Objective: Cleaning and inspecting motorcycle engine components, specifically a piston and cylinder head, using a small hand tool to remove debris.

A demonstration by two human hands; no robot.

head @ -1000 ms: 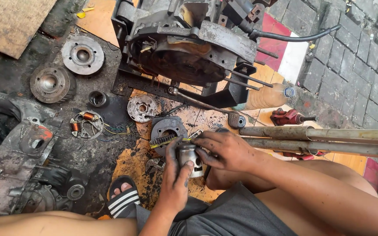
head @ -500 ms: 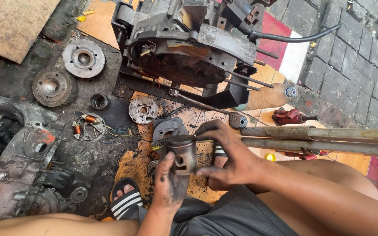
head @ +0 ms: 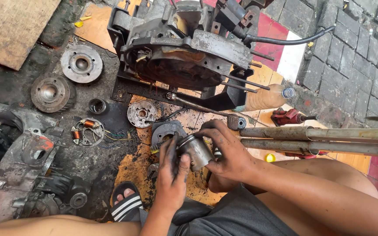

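1. The left hand (head: 172, 168) and right hand (head: 227, 150), both smeared with grease, hold a grey metal piston (head: 196, 150) between them, above the floor in front of the person's knees.
2. The left fingers (head: 171, 150) press over its near end; the right fingers curl closed round its far side.
3. An engine casing (head: 189, 52) stands beyond, with two rusty tubes (head: 320, 139) just to the right.
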